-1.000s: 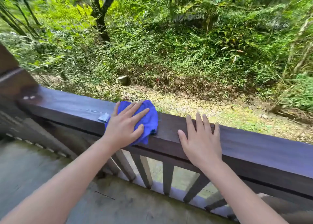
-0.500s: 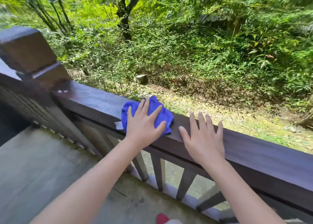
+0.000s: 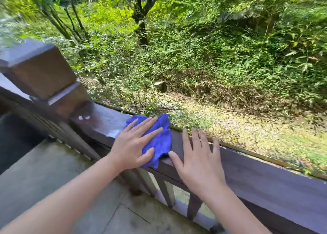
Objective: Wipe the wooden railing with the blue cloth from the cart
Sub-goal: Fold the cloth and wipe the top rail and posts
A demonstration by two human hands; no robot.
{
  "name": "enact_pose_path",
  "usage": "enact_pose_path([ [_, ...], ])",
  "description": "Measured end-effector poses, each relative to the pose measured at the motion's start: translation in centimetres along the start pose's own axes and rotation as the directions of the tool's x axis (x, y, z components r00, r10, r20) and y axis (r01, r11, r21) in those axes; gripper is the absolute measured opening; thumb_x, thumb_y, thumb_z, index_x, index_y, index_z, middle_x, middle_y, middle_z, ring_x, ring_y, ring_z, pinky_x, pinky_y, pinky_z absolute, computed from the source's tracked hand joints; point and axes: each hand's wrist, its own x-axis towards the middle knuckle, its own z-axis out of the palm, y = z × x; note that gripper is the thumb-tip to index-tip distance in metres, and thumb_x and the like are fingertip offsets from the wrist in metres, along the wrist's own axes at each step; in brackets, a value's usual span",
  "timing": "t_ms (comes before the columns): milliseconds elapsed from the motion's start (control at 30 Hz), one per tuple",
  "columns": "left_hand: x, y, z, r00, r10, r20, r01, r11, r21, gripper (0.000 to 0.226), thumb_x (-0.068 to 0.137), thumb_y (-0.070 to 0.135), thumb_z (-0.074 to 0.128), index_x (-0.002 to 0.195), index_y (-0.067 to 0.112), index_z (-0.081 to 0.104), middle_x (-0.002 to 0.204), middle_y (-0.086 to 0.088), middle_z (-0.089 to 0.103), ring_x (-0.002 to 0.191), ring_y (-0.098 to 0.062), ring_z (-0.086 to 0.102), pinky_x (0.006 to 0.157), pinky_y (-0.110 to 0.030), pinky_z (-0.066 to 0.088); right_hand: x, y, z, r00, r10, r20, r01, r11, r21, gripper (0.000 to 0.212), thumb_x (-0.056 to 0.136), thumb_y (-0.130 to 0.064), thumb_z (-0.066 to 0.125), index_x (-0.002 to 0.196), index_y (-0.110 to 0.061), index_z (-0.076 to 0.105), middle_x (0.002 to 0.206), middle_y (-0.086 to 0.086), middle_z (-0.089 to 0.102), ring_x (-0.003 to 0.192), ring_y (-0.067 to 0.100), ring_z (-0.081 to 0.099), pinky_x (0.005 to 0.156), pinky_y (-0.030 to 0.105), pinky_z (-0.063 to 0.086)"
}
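Left hand presses flat on the blue cloth; right hand, empty and spread, rests just beside it; the wooden railing runs unwiped rightward.

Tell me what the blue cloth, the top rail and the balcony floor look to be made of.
Blue cloth: soft, fuzzy fabric, probably microfibre; it bunches and folds under the left hand. Top rail: wood with a dark brown stain or paint, flat-sawn edges, faint sheen near the post. Floor: grey, matte slabs with joint lines, likely concrete or stone tile, stained in places.
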Motion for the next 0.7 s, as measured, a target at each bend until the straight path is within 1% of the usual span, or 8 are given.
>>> enact_pose_path([
  [167,-1.0,-5.4,-0.6,0.994,-0.092,-0.061,0.09,0.996,-0.024,0.057,0.075,0.031,0.038,0.126,0.016,0.056,0.141,-0.012,0.045,0.131,-0.028,0.043,0.108,-0.05,0.035,2.4,-3.5,0.9,0.998,-0.055,0.014,0.054,0.998,0.03,0.087,0.075,-0.064,-0.01,0.147,-0.017,0.006,0.156,0.011,0.015,0.144,0.028,0.011,0.114,0.056,0.003],
  [233,-1.1,-5.3,-0.3,0.955,-0.265,-0.134,0.257,0.963,-0.074,0.057,0.075,0.032,0.034,0.123,0.016,0.059,0.14,-0.011,0.047,0.13,-0.027,0.045,0.109,-0.048,0.033,3.2,-4.7,1.0,0.998,-0.065,0.013,0.065,0.997,0.037,0.089,0.074,-0.064,-0.011,0.147,-0.017,0.006,0.157,0.01,0.014,0.144,0.027,0.01,0.114,0.055,0.004],
  [300,-0.9,-3.8,0.3,0.864,-0.466,-0.188,0.445,0.883,-0.147,0.058,0.076,0.034,0.031,0.123,0.014,0.059,0.142,-0.011,0.047,0.131,-0.025,0.044,0.111,-0.047,0.028,3.8,-5.5,1.2,0.999,-0.052,0.002,0.052,0.998,0.032,0.089,0.073,-0.065,-0.011,0.146,-0.017,0.007,0.156,0.009,0.016,0.144,0.026,0.012,0.114,0.054,0.006],
  [333,-0.8,-3.0,0.6,0.842,-0.5,-0.203,0.477,0.865,-0.157,0.058,0.077,0.035,0.032,0.122,0.013,0.06,0.142,-0.012,0.047,0.131,-0.025,0.045,0.111,-0.047,0.027,3.9,-5.8,1.3,0.999,-0.041,-0.005,0.041,0.999,0.02,0.089,0.073,-0.066,-0.012,0.146,-0.018,0.007,0.156,0.008,0.017,0.143,0.025,0.013,0.115,0.053,0.006],
  [433,-0.9,-2.6,0.5,0.925,-0.302,-0.233,0.299,0.953,-0.047,0.052,0.079,0.032,0.038,0.119,0.01,0.061,0.14,-0.013,0.048,0.128,-0.025,0.048,0.111,-0.044,0.026,4.0,-6.1,1.5,0.999,-0.03,-0.016,0.03,0.999,-0.032,0.089,0.074,-0.068,-0.014,0.146,-0.021,0.008,0.156,0.006,0.02,0.143,0.022,0.017,0.115,0.051,0.011],
  [533,-1.1,-5.7,-0.5,0.987,-0.017,-0.161,0.047,0.982,0.183,0.05,0.081,0.031,0.036,0.121,0.012,0.06,0.141,-0.008,0.047,0.131,-0.021,0.044,0.111,-0.052,0.006,4.1,-6.2,1.5,1.0,-0.014,-0.027,0.012,0.997,-0.075,0.095,0.073,-0.068,-0.022,0.146,-0.021,0.015,0.153,0.003,0.028,0.14,0.022,0.025,0.114,0.05,0.017],
  [633,-1.0,-9.0,-1.1,0.993,0.099,-0.068,-0.076,0.956,0.285,0.053,0.082,0.033,0.033,0.127,0.015,0.055,0.145,-0.005,0.043,0.136,-0.02,0.036,0.109,-0.057,-0.005,4.3,-7.0,1.4,0.999,0.038,-0.012,-0.039,0.993,-0.111,0.097,0.072,-0.069,-0.025,0.145,-0.022,0.018,0.151,0.002,0.032,0.139,0.021,0.028,0.111,0.051,0.02],
  [700,-0.9,-11.1,-1.3,0.994,0.104,-0.04,-0.086,0.944,0.32,0.054,0.082,0.034,0.032,0.128,0.015,0.053,0.147,-0.004,0.04,0.138,-0.021,0.031,0.109,-0.059,-0.006,4.8,-8.3,1.6,0.998,0.058,-0.016,-0.06,0.991,-0.122,0.098,0.071,-0.069,-0.025,0.145,-0.021,0.018,0.151,0.002,0.032,0.139,0.022,0.026,0.11,0.052,0.02],
])
